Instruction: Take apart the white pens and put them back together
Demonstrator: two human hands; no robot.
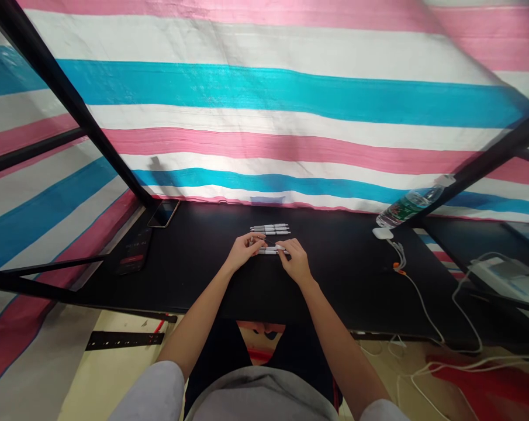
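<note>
My left hand [243,250] and my right hand [296,259] are close together over the black table, fingers pinched. Between my right thumb and fingers is a white pen part [280,247]. A thin dark piece runs from it toward my left fingertips, which are closed on something too small to make out. Under my fingertips lies a white pen [268,251], partly covered by the hands. Just beyond them, several white and grey pens [270,229] lie side by side, pointing left to right.
On the black table [334,280], two phones [163,213] lie at the left. At the right back stands a tilted water bottle [407,206] beside a white charger [382,233] with cables. Black frame poles [66,88] and a striped sheet [264,88] enclose the table.
</note>
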